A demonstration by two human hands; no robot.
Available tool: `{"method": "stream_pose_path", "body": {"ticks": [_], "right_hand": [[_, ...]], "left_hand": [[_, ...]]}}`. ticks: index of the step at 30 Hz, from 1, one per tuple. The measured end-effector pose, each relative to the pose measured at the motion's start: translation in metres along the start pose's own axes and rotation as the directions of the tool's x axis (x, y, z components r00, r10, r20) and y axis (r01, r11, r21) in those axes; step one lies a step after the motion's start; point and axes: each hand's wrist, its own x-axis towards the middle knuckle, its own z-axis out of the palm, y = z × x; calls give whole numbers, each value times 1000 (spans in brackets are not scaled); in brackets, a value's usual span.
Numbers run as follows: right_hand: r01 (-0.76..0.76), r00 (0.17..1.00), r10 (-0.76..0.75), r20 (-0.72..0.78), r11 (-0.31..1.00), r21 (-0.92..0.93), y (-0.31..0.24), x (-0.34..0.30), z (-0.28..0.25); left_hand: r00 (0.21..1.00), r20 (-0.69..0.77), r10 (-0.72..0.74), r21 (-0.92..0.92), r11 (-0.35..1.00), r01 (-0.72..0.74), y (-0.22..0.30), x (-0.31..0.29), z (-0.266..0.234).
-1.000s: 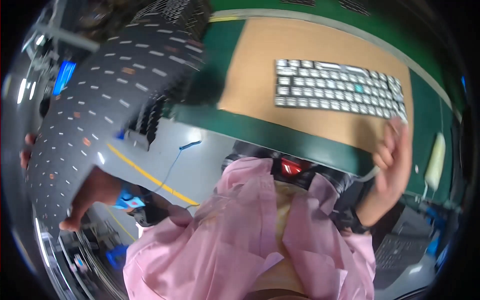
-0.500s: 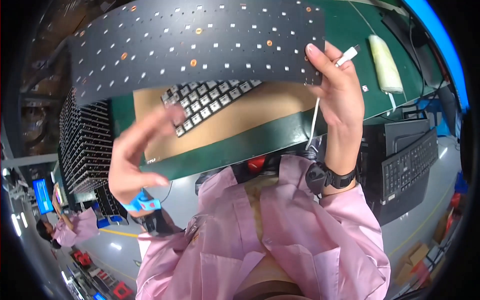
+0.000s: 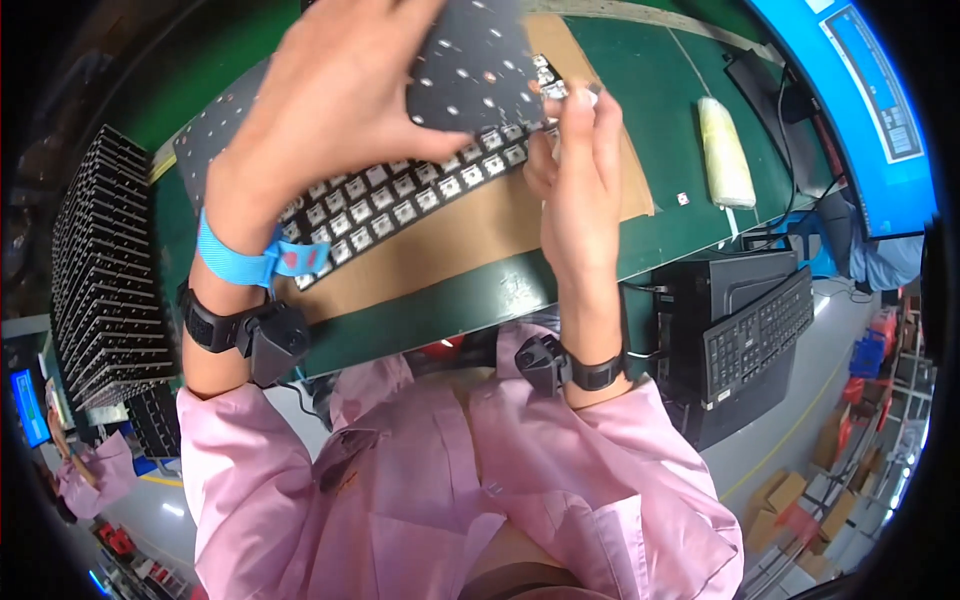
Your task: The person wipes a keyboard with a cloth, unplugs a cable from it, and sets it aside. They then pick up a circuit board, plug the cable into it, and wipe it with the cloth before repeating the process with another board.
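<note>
We pinch a small white plug [image 3: 592,98] between the thumb and fingers of our right hand [image 3: 580,185], just above the right end of a black keyboard plate set with rows of white square switches [image 3: 400,205]. Our left hand [image 3: 330,100] has its thumb spread wide over a flat black panel dotted with white rectangles [image 3: 470,65]; its fingertips run out of view, so we cannot tell whether they grip. The panel covers part of the plate's far side. The plate lies at a slant on a brown cardboard sheet [image 3: 480,245], near the front edge of the green counter [image 3: 490,295]. Right of the cardboard's right edge lies a pale yellow wrapped roll [image 3: 727,155]. At the counter's left end stands a tall stack of black boards [image 3: 110,270].
</note>
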Motion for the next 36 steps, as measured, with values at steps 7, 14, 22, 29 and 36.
{"method": "stream_pose_path", "body": {"ticks": [7,14,22,29,36], "right_hand": [[-87,934,162,319,968,-237,19,-28,-10],[-91,906,225,358,931,-353,20,-31,-14],[-40,921,188,341,917,-397,22,-33,-12],[-30,926,180,332,911,-411,23,-31,-12],[-57,930,190,315,921,-386,24,-31,-12]], "left_hand": [[997,34,-76,-22,997,77,-24,-10,16],[998,57,1,-145,989,7,-15,-14,28],[999,42,-2,-78,997,5,-14,-16,30],[999,9,34,-109,994,-33,-16,-15,34],[994,-70,88,-62,994,-92,-15,-17,40]]}}
